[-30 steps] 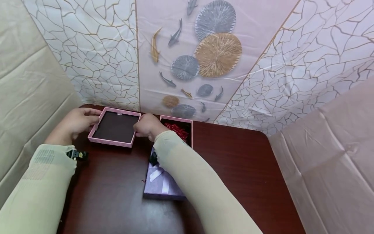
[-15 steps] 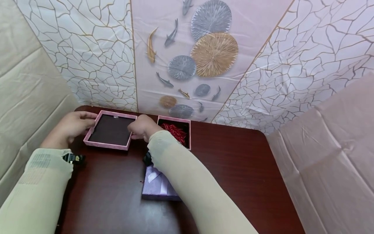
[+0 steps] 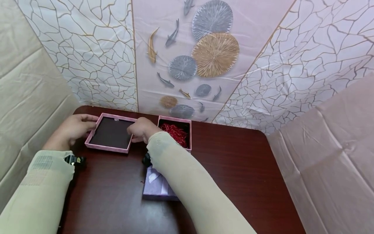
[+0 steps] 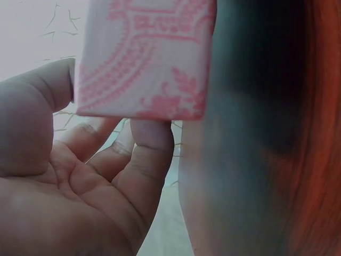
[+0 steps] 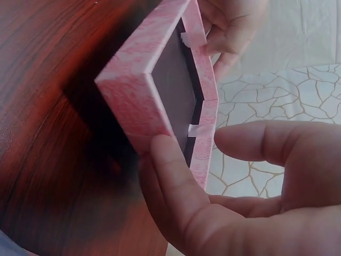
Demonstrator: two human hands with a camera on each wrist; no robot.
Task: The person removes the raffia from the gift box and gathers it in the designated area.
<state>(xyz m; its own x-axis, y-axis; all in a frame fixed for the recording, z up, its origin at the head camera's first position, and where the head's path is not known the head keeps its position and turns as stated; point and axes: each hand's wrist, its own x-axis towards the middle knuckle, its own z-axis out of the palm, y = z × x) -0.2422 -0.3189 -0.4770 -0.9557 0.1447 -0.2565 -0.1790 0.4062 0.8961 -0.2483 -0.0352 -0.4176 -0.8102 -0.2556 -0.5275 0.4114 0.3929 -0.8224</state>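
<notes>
A shallow pink box (image 3: 108, 149) with a black inner panel lies between my hands at the back left of the table. My left hand (image 3: 70, 130) holds its left side; in the left wrist view, the thumb is at one face of the pink-patterned wall (image 4: 154, 64) and fingertips are under its edge. On the opposite side, my right hand (image 3: 141, 128) grips the wall. Its fingers (image 5: 173, 165) press the outside in the right wrist view, and the thumb (image 5: 242, 143) sits by the rim near a white tab (image 5: 200, 130). The box's underside is mostly hidden.
Right of my right hand stands a second pink-rimmed box (image 3: 190, 136) holding red shredded paper (image 3: 176, 134). In front of it lies a purple box lid (image 3: 155, 188) with a ribbon bow, partly covered by my right sleeve (image 3: 187, 172). A patterned cloth wall (image 3: 105, 81) borders the table's back.
Both hands and the pink box have shifted a little left and toward me, staying together. The second box and the purple lid have kept their places.
</notes>
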